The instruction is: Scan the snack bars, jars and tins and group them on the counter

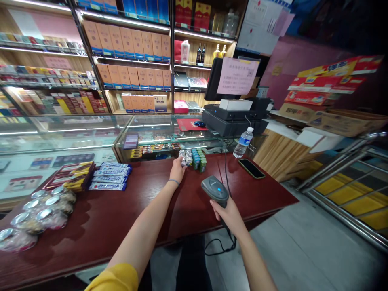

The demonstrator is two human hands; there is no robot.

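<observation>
My right hand (230, 214) is wrapped tight around the handle of the grey corded handheld barcode scanner (214, 189), its head tipped forward just above the dark red wooden counter (145, 218). My left hand (177, 171) is stretched out beyond and left of the scanner, fingers and thumb closing on the small round silver metal can (182, 158), which stands upright on the counter at the near-left end of a cluster. The green round cans (199, 160) stand straight beyond the scanner, touching one another.

I judge this to be the pick-up: one can gripped, not yet lifted. The next move calls for bringing the can's label in front of the scanner's head without knocking over its neighbours.

All the cans are closed, so I cannot tell their contents. Far left of the scanner sit clear plastic tubs with foil lids (45, 210), holding something brownish I cannot make out. Beyond and right of the scanner leans a clear plastic water bottle with a blue cap (243, 142); its fill level is unclear. A black flat phone (251, 168) lies right of the scanner.
</observation>
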